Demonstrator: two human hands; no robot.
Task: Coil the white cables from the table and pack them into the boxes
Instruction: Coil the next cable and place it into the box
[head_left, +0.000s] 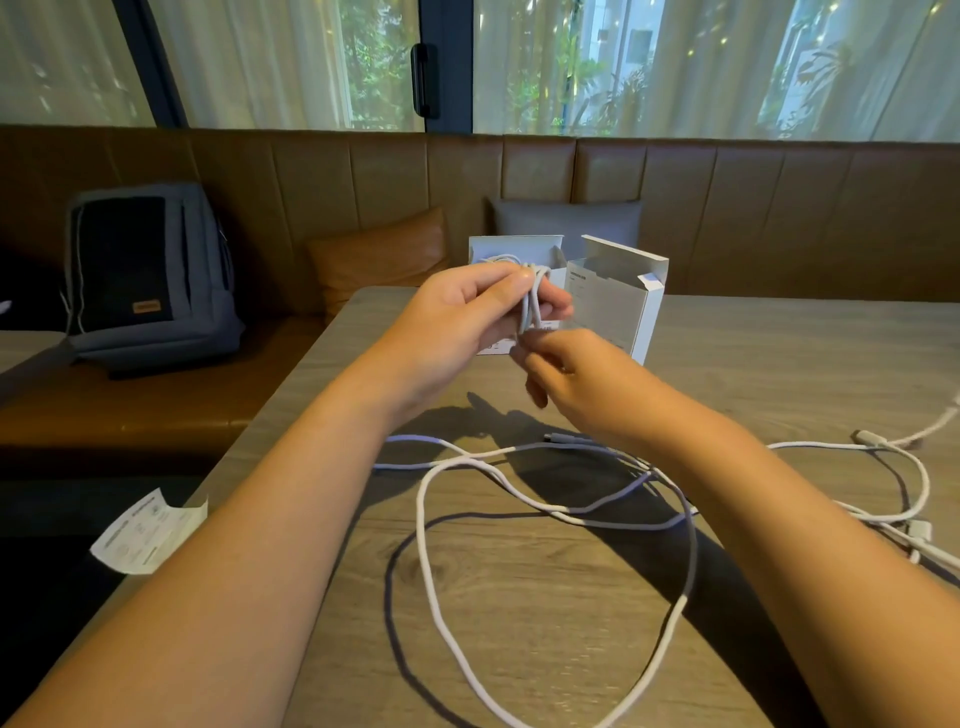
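My left hand (467, 317) grips a small coil of white cable (532, 291), raised above the table in front of the boxes. My right hand (566, 374) is just below it, its fingertips pinching the coil's loose end. Two white boxes stand open behind my hands: one (511, 247) mostly hidden by the coil, the other (618, 301) to its right with its flap up. More white cable (426, 530) lies in loose loops on the wooden table (519, 597) under my forearms, and another tangle (904, 499) with connectors lies at the right edge.
A folded paper leaflet (148, 532) hangs off the table's left edge. A grey backpack (148, 270) sits on the brown bench at the left, with an orange cushion (379, 254) and a grey cushion (566, 221) behind the boxes.
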